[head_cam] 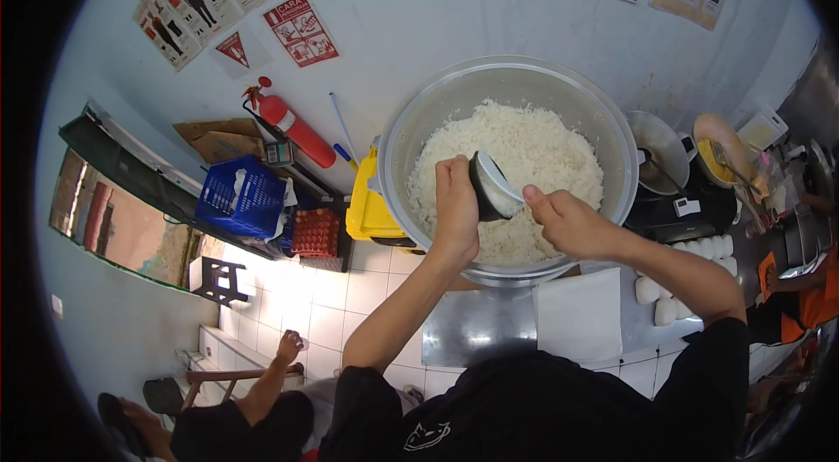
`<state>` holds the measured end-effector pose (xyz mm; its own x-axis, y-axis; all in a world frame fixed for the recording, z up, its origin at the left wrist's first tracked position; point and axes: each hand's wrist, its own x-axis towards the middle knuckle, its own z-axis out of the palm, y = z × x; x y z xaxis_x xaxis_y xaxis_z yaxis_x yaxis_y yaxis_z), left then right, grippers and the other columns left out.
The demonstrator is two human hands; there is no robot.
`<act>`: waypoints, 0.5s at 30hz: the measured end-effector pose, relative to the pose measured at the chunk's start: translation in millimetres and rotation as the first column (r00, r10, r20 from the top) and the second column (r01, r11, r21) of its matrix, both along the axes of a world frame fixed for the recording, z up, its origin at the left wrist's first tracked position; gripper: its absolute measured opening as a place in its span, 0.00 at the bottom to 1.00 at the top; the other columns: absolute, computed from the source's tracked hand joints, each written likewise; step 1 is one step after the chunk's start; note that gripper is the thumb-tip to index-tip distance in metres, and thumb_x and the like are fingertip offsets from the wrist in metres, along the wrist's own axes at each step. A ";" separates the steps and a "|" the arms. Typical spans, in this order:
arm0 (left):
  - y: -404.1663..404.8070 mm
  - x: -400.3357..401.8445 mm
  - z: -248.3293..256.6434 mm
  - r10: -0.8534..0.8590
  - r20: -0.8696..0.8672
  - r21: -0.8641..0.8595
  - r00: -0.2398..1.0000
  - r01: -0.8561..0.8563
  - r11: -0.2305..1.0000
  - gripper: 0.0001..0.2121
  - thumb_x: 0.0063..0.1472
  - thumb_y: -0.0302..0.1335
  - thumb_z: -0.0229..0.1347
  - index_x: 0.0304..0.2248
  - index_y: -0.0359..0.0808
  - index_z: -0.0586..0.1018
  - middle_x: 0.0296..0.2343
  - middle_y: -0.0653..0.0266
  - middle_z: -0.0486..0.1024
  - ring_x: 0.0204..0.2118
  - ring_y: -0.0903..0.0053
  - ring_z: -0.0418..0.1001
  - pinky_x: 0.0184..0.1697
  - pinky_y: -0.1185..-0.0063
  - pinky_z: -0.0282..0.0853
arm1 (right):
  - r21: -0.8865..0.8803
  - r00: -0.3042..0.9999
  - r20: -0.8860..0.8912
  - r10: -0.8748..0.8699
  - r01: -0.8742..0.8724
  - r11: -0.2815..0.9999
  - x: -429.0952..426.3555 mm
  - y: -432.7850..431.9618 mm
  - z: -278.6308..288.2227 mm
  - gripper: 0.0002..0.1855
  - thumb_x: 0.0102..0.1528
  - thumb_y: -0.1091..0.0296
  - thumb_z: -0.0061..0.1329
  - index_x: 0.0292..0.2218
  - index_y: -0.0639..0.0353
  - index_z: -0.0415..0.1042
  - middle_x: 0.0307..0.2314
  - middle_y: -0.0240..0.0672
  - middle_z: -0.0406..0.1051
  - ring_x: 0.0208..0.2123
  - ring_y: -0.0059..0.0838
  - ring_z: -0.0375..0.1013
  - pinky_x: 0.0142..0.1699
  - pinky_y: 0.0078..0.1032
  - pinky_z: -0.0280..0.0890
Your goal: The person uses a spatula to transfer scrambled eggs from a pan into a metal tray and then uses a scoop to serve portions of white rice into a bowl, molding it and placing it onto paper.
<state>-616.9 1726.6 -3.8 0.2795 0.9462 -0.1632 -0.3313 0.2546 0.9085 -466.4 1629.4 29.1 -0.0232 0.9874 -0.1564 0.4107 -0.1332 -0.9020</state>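
Observation:
A large aluminium pot [508, 63] holds a wide heap of cooked white rice [531, 134]. Over the rice, my left hand [455, 203] grips a small black bowl [484, 196], tilted on its side. My right hand [577, 223] holds a white rice paddle [499, 179] by its handle end, mostly hidden in the fist. The paddle's textured blade lies across the bowl's mouth, and some rice shows at the bowl's lower edge. Before me, a sheet of white paper [580, 318] lies on the metal table [482, 331].
Wrapped white portions [698, 249] stand right, near a black stove [695, 209] with a pan [662, 134]. A yellow bin [370, 200], red fire extinguisher [295, 127] and blue crate [242, 196] are left. One person [262, 390] is lower left; another's orange sleeve [816, 298] shows right.

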 end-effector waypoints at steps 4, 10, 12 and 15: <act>0.1 -8.6 9.0 -0.041 0.030 -0.094 0.999 0.044 0.995 0.18 0.65 0.43 0.41 0.45 0.38 0.69 0.41 0.62 0.71 0.44 0.73 0.70 0.47 0.69 0.66 | 0.008 0.989 0.145 0.014 -0.015 1.000 8.2 6.4 17.1 0.35 0.63 0.41 0.26 0.16 0.62 0.59 0.10 0.29 0.56 0.15 0.19 0.53 0.22 0.26 0.54; 8.1 -23.1 20.3 -0.117 0.230 -0.088 0.966 0.141 0.986 0.18 0.64 0.43 0.42 0.45 0.39 0.69 0.41 0.65 0.72 0.45 0.75 0.71 0.47 0.68 0.67 | 0.019 0.991 0.062 -0.115 0.114 0.993 13.8 11.0 26.1 0.37 0.64 0.43 0.27 0.18 0.69 0.63 0.11 0.38 0.60 0.18 0.26 0.60 0.28 0.32 0.60; 8.0 -20.2 22.9 -0.119 0.137 -0.032 0.983 0.124 0.992 0.17 0.63 0.42 0.42 0.43 0.40 0.71 0.38 0.68 0.73 0.44 0.78 0.71 0.46 0.70 0.67 | 0.067 0.989 0.070 -0.128 0.123 0.990 10.8 19.3 26.2 0.37 0.64 0.44 0.27 0.18 0.69 0.64 0.11 0.39 0.59 0.17 0.26 0.60 0.28 0.32 0.60; 7.4 -22.4 22.3 -0.108 0.142 -0.090 0.984 0.121 0.989 0.17 0.63 0.43 0.42 0.43 0.41 0.71 0.38 0.67 0.73 0.44 0.77 0.71 0.45 0.71 0.67 | 0.144 0.979 0.205 0.015 -0.045 0.989 7.8 25.2 22.0 0.32 0.64 0.43 0.28 0.18 0.60 0.59 0.11 0.24 0.55 0.14 0.17 0.53 0.20 0.24 0.52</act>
<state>-639.2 1734.0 18.5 0.4112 0.8879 -0.2063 -0.4137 0.3834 0.8257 -458.6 1654.6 51.1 -0.0357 0.9993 -0.0140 0.5887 0.0097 -0.8083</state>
